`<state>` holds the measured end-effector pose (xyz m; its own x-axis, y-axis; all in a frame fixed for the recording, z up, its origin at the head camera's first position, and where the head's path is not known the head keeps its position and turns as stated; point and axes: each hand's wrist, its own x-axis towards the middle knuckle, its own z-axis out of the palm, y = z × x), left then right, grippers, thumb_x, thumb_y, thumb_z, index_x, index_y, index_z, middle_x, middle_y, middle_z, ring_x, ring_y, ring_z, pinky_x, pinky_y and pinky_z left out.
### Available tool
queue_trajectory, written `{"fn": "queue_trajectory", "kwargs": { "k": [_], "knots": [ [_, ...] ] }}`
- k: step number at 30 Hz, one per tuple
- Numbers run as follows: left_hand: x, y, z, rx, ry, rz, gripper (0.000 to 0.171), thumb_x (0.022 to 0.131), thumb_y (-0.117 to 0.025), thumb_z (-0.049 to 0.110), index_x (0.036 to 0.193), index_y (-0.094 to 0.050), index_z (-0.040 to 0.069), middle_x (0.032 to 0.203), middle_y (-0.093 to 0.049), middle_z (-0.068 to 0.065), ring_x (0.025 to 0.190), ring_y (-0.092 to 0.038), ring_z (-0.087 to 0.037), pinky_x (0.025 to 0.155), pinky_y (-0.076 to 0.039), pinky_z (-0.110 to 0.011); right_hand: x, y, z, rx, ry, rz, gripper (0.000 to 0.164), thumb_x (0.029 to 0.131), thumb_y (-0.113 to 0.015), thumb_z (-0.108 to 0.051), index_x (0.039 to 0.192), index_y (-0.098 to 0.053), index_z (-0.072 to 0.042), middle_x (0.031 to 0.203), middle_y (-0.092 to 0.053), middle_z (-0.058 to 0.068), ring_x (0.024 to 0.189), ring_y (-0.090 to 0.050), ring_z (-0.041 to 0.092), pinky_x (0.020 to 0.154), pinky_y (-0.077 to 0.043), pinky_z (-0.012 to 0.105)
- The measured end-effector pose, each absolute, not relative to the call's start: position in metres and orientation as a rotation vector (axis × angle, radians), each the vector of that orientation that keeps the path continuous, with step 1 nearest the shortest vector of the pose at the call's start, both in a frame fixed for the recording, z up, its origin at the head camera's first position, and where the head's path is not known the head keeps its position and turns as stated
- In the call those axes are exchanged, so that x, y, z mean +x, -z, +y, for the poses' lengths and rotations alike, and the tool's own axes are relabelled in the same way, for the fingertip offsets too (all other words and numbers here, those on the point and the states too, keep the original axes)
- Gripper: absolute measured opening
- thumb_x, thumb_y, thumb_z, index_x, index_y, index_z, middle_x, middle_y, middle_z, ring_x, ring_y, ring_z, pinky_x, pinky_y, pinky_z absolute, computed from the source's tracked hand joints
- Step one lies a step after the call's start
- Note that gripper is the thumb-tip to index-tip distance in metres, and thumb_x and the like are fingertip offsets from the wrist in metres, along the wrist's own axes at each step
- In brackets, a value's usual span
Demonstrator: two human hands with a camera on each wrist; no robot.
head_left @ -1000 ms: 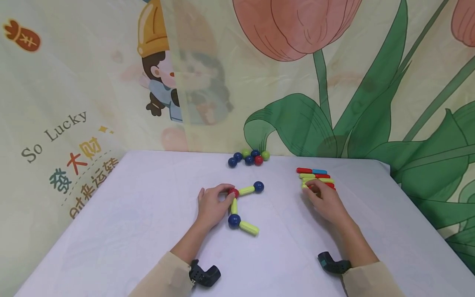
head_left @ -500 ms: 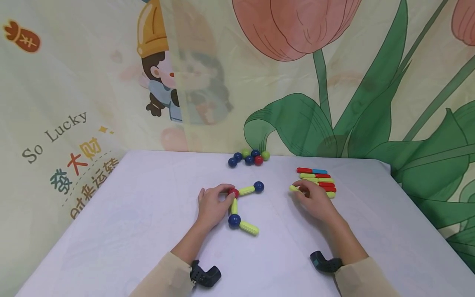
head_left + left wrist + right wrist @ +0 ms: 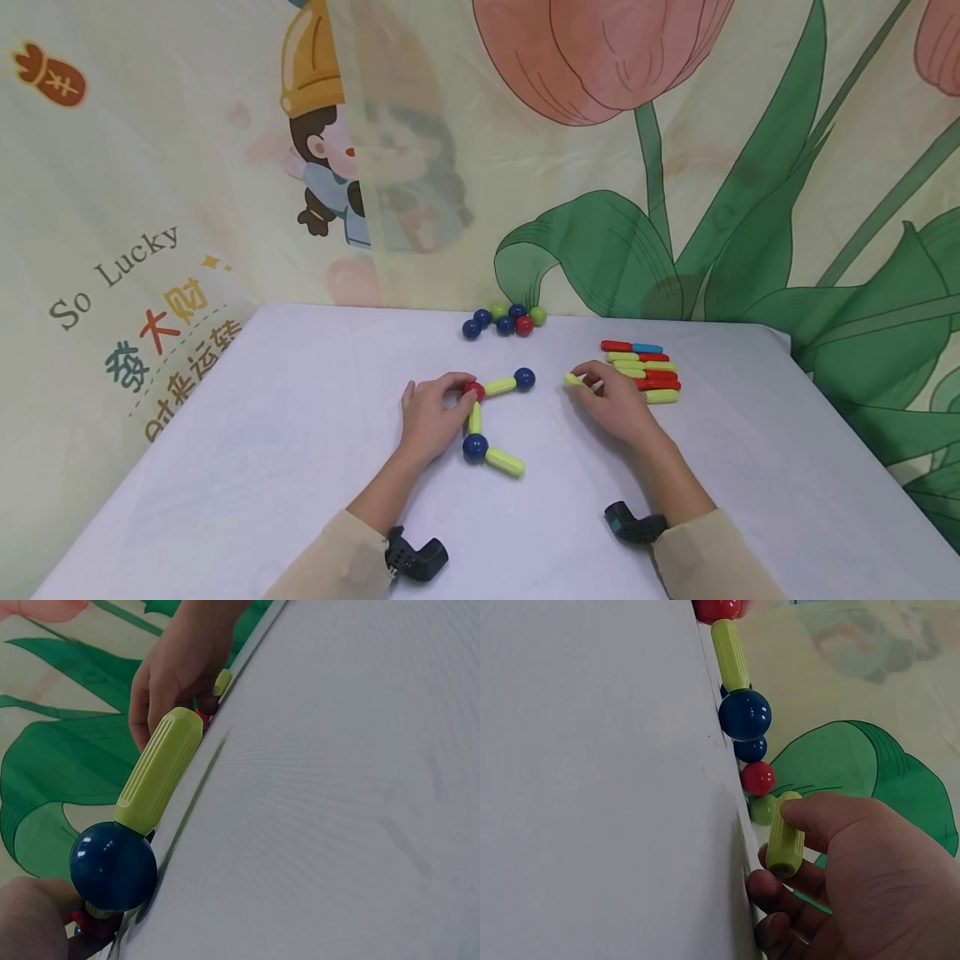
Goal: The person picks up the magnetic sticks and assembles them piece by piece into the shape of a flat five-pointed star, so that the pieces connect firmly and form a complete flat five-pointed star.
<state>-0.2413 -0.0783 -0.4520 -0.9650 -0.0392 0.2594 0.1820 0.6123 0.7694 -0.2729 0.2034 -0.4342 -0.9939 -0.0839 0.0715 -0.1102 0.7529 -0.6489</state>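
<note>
My left hand (image 3: 435,414) pinches the red ball (image 3: 475,391) at the corner of a small ball-and-rod shape on the table. From that ball one yellow-green rod (image 3: 500,387) runs right to a blue ball (image 3: 525,379). Another rod (image 3: 475,419) leads toward me to a second blue ball (image 3: 475,447), from which a third rod (image 3: 506,462) sticks out to the right. My right hand (image 3: 611,402) holds a loose yellow-green magnetic rod (image 3: 785,836) between thumb and fingers, apart from the shape. The rod's end facing the right wrist camera looks dark.
Several red, yellow-green and blue rods (image 3: 656,367) lie in a stacked row right of my right hand. At the table's back edge several blue, green and red balls (image 3: 505,325) sit in a cluster. A printed cloth (image 3: 420,167) hangs behind the white table (image 3: 262,467).
My right hand has drawn a yellow-green rod out of the row and carried it left toward the shape. The left hand stays on the red ball.
</note>
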Motion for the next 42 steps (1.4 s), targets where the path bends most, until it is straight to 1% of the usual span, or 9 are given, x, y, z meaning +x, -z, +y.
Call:
{"fn": "queue_trajectory", "kwargs": {
  "k": [9,17,23,31,39,42],
  "knots": [
    [-0.241,0.453,-0.079,-0.114,1.265,-2.594,0.026,0.096,-0.071,0.022,0.121,-0.074,0.019,0.116,-0.077,-0.002,0.126,-0.063,-0.028,0.125,-0.005,-0.067,-0.277,0.437,0.191,0.218,-1.081,-2.915,0.03,0.098,-0.069,-0.024,0.127,-0.067,-0.015,0.112,-0.068,0.012,0.092,-0.059,0.025,0.075,-0.051,0.029],
    [-0.241,0.453,-0.079,-0.121,1.269,-2.58,0.025,0.095,-0.071,0.021,0.12,-0.075,0.019,0.115,-0.077,-0.003,0.125,-0.062,-0.03,0.125,-0.006,-0.067,-0.277,0.434,0.182,0.262,-1.052,-2.935,0.028,0.099,-0.067,-0.024,0.126,-0.068,-0.016,0.111,-0.067,0.01,0.09,-0.058,0.023,0.077,-0.05,0.031],
    [-0.242,0.454,-0.078,-0.116,1.266,-2.585,0.025,0.096,-0.07,0.021,0.12,-0.075,0.02,0.116,-0.077,-0.002,0.126,-0.062,-0.03,0.125,-0.006,-0.066,-0.278,0.432,0.175,0.295,-1.037,-2.955,0.028,0.098,-0.068,-0.024,0.126,-0.068,-0.017,0.111,-0.068,0.009,0.09,-0.059,0.022,0.079,-0.052,0.032],
    [-0.241,0.452,-0.076,-0.112,1.27,-2.59,0.024,0.095,-0.071,0.021,0.119,-0.075,0.019,0.116,-0.077,-0.003,0.125,-0.063,-0.029,0.126,-0.005,-0.065,-0.279,0.432,0.173,0.294,-1.031,-2.969,0.03,0.096,-0.07,-0.019,0.125,-0.068,-0.015,0.113,-0.069,0.01,0.089,-0.059,0.022,0.08,-0.054,0.034],
    [-0.24,0.449,-0.076,-0.1,1.271,-2.596,0.017,0.094,-0.071,0.023,0.11,-0.075,0.018,0.109,-0.077,-0.002,0.12,-0.064,-0.028,0.126,-0.005,-0.064,-0.28,0.433,0.173,0.316,-1.073,-2.943,0.032,0.094,-0.072,-0.014,0.127,-0.067,-0.014,0.116,-0.069,0.011,0.089,-0.059,0.022,0.08,-0.054,0.034],
    [-0.24,0.45,-0.077,-0.11,1.267,-2.586,0.012,0.095,-0.07,0.023,0.104,-0.076,0.016,0.103,-0.077,-0.002,0.116,-0.065,-0.028,0.126,-0.007,-0.065,-0.28,0.433,0.172,0.308,-1.099,-2.927,0.033,0.095,-0.071,-0.013,0.128,-0.067,-0.014,0.118,-0.068,0.011,0.093,-0.06,0.024,0.083,-0.056,0.035]
  ]
}}
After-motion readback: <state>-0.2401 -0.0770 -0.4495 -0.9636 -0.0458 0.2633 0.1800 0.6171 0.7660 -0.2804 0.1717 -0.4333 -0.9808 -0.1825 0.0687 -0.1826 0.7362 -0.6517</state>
